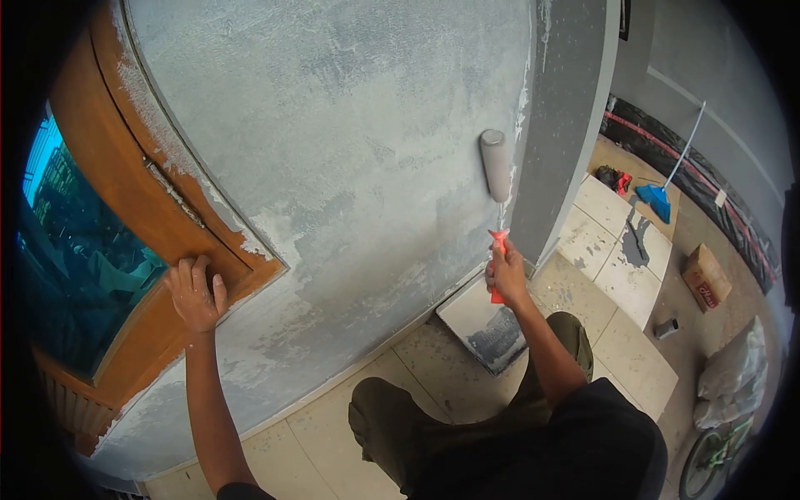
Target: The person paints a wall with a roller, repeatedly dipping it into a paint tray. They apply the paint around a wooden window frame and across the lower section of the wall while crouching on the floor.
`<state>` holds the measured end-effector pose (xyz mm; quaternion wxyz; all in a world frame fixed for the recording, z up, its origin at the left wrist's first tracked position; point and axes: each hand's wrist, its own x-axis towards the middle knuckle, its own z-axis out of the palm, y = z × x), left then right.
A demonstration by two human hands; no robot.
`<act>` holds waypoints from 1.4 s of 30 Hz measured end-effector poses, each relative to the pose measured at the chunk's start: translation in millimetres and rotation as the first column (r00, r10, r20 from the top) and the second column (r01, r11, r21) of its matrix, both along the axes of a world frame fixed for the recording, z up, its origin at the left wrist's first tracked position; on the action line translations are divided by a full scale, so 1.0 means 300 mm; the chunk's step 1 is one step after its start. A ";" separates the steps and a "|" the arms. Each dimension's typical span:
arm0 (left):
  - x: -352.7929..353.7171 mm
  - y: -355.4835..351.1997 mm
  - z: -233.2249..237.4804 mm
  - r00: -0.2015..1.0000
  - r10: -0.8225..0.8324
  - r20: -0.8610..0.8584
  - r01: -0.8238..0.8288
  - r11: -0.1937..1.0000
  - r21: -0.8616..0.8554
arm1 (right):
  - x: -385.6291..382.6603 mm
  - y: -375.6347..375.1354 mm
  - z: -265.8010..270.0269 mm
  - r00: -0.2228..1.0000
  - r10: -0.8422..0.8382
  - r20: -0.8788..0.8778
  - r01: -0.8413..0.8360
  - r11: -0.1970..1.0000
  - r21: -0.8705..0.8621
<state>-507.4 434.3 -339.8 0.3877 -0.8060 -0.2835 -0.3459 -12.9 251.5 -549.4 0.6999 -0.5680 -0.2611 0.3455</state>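
Your right hand is closed around the red handle of a paint roller. The roller's grey sleeve points up and away from you, at the right side of the patchy, pale grey wall, close to the edge where a darker grey strip begins. Whether the sleeve is pressed to the wall, you cannot tell from here.

Your left hand holds no tool; it rests on the lower part of the brown window frame, fingers bent against the wood and thumb set apart. Blue-tinted glass lies to the left of it.

Below the roller, a paint tray sits on the tiled floor near the foot of the wall, just ahead of your knees, with dark grey paint in its nearer end. Off to your right are a blue broom, a cardboard box, a small can, a pale sack and part of a green bicycle.
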 end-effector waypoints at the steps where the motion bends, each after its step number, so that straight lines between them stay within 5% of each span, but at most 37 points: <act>1: 0.000 -0.001 0.000 1.000 -0.001 -0.002 0.001 1.000 -0.010 | -0.082 -0.034 0.021 0.993 0.052 0.110 -0.051 0.999 -0.019; 4: 0.001 -0.008 0.005 1.000 -0.014 -0.009 0.014 1.000 -0.010 | -0.261 -0.119 -0.070 0.984 0.135 0.118 -0.125 0.988 -0.085; 7: 0.001 -0.005 0.006 1.000 -0.020 -0.009 0.020 1.000 0.003 | -0.268 -0.139 -0.176 0.820 0.032 0.571 -0.030 0.999 -0.013; 9: 0.002 -0.008 0.009 1.000 -0.024 -0.009 0.024 1.000 0.004 | -0.185 -0.169 -0.140 0.675 0.169 0.718 0.029 0.966 -0.255; 11: 0.003 -0.006 0.010 1.000 -0.027 0.002 0.027 1.000 0.005 | -0.091 -0.127 -0.092 0.561 0.008 0.828 0.032 0.999 -0.032; 12: 0.003 -0.004 0.010 1.000 -0.030 0.000 0.030 1.000 0.002 | -0.051 -0.102 -0.029 0.513 -0.083 0.855 0.011 0.996 0.090; 16: -0.002 -0.005 0.004 1.000 -0.028 0.001 0.028 0.999 -0.031 | 0.039 -0.010 0.390 0.540 -0.105 0.835 0.091 0.994 0.066; 18: 0.003 -0.010 0.007 1.000 -0.030 0.002 0.030 0.999 -0.035 | 0.062 0.027 0.580 0.480 -0.243 0.843 0.158 0.969 0.189; 24: -0.004 -0.011 0.002 1.000 -0.011 -0.008 0.011 0.999 -0.044 | 0.161 0.135 0.654 0.282 -0.424 0.860 0.262 0.897 0.356; 27: 0.003 -0.014 0.007 1.000 -0.013 -0.004 0.013 0.999 -0.035 | -0.032 0.085 0.475 0.796 -0.128 0.592 0.056 0.989 0.138; 29: 0.005 -0.012 0.009 1.000 -0.020 0.002 0.020 1.000 -0.025 | -0.260 0.001 0.379 0.982 0.099 0.162 -0.115 0.989 0.093; 32: 0.001 -0.007 0.005 1.000 -0.031 -0.001 0.031 0.999 -0.014 | -0.539 -0.086 0.251 0.951 0.270 -0.152 -0.255 0.960 0.112; 36: 0.000 -0.006 0.009 1.000 -0.027 -0.006 0.027 1.000 -0.009 | -0.627 -0.136 0.333 0.816 0.417 -0.400 -0.396 0.908 0.140; 42: -0.002 -0.007 0.003 1.000 -0.025 0.004 0.025 1.000 -0.016 | -0.146 0.087 0.419 0.793 0.216 -0.570 -0.060 0.958 0.280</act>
